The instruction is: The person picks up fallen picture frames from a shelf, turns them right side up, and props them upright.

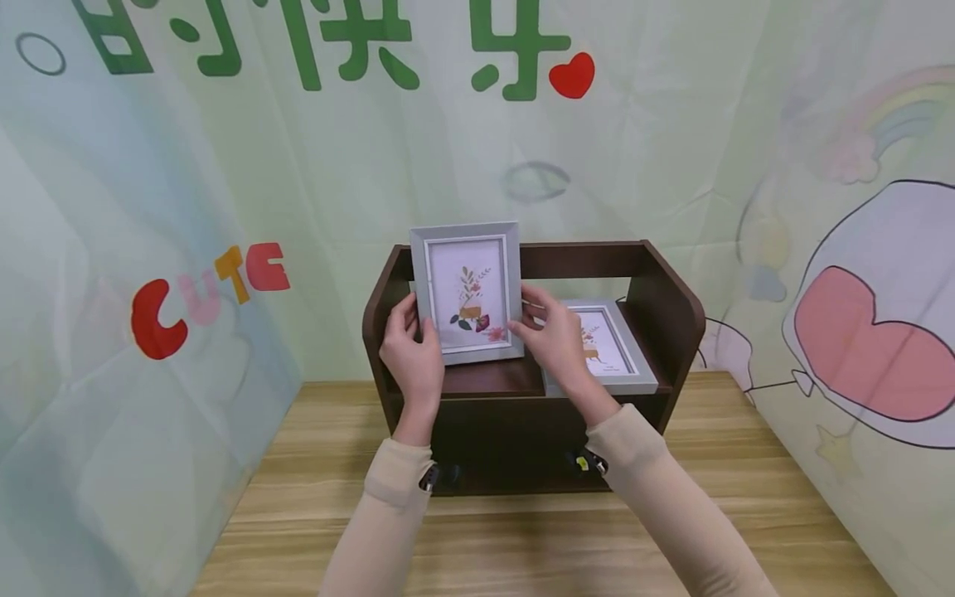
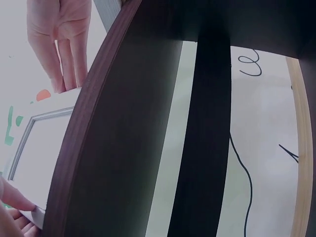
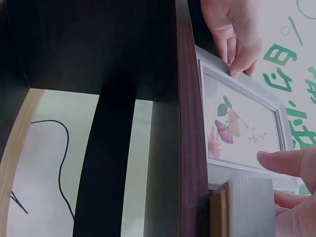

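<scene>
A light grey picture frame (image 1: 470, 290) with a flower print stands nearly upright over the left part of a dark brown shelf unit (image 1: 522, 435). My left hand (image 1: 418, 356) grips its lower left side, thumb by the front edge. On the opposite side my right hand (image 1: 555, 336) holds the frame, its thumb over the front border and the fingers at the side edge. In the right wrist view both thumbs touch the border of the picture frame (image 3: 242, 116). Beneath my right hand, a second grey picture frame (image 1: 612, 340) lies face up on the shelf's right part.
Raised side panels (image 1: 675, 311) and a back rail (image 1: 582, 259) bound the top of the shelf unit. Below is its dark open compartment (image 2: 133, 133). The unit stands on a wood-grain table (image 1: 313, 489), with a printed cloth backdrop (image 1: 336, 182) behind and at both sides.
</scene>
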Demonstrator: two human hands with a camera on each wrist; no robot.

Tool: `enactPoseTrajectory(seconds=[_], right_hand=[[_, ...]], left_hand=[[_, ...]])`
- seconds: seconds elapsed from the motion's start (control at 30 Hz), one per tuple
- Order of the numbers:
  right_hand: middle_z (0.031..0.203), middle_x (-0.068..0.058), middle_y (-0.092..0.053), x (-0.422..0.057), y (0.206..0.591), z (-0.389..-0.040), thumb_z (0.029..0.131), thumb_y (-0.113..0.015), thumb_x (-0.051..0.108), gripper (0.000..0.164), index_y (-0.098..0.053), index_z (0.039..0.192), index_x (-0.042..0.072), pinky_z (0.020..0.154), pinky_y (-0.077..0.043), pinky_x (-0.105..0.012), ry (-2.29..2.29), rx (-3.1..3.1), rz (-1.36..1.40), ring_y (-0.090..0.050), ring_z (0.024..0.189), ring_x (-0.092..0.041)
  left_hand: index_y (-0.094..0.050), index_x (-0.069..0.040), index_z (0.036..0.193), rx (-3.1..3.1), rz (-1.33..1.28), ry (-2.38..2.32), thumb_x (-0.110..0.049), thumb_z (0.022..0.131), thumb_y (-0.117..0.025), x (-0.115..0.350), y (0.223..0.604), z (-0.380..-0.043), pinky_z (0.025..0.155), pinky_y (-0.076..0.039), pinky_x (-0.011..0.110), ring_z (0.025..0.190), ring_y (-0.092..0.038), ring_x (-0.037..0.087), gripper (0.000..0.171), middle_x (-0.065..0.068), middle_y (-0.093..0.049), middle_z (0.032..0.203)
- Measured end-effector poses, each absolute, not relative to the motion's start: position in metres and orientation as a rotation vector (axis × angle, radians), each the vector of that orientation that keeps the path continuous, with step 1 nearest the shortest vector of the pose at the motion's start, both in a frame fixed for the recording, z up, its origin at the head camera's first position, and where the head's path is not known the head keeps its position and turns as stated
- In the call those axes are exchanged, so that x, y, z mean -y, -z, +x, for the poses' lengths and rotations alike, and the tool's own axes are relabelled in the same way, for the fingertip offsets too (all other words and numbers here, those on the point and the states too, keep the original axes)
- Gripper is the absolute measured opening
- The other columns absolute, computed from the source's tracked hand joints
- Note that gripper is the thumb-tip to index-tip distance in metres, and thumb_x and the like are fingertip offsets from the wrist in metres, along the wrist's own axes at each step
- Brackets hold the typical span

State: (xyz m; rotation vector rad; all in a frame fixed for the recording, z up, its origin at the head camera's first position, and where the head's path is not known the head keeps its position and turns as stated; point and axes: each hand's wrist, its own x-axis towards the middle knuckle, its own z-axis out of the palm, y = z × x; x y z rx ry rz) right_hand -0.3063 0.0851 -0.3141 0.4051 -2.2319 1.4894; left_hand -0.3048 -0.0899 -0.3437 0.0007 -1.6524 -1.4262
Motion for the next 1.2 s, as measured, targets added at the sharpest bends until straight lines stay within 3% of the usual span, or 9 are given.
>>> enactPoseTrajectory(seconds=[0.4,0.83,1.2], right_hand=[[0.129,-0.015,-0.059,-0.077,0.319,-0.297,0.079,-0.074,0.0,0.054,-0.056,0.13,0.002,0.087,-0.053,-0.024,-1.482,2.211,0.39,-0.062,0.112,-0.026],[0.129,-0.019,-0.058,-0.072,0.319,-0.293,0.079,-0.072,-0.002,0.054,-0.054,0.13,-0.002,0.088,-0.053,-0.026,-1.486,2.185,0.425,-0.061,0.113,-0.028],[0.129,-0.018,-0.059,-0.081,0.313,-0.294,0.08,-0.074,0.006,0.054,-0.054,0.13,0.0,0.089,-0.053,-0.03,-1.456,2.276,0.436,-0.061,0.114,-0.028]], left_hand=[[-0.062,-0.003,0.122,1.662,0.048,1.427,0.002,0.09,-0.057,0.09,0.347,-0.307,0.092,-0.052,0.033,0.109,-0.063,0.022,0.033,0.014,-0.065,0.119],[-0.059,-0.006,0.127,1.682,0.084,1.432,0.003,0.09,-0.057,0.088,0.346,-0.304,0.096,-0.05,0.033,0.113,-0.06,0.021,0.038,0.012,-0.062,0.124],[-0.057,-0.003,0.128,1.64,0.037,1.38,0.004,0.088,-0.06,0.085,0.344,-0.301,0.1,-0.047,0.033,0.12,-0.056,0.021,0.042,0.012,-0.059,0.127]])
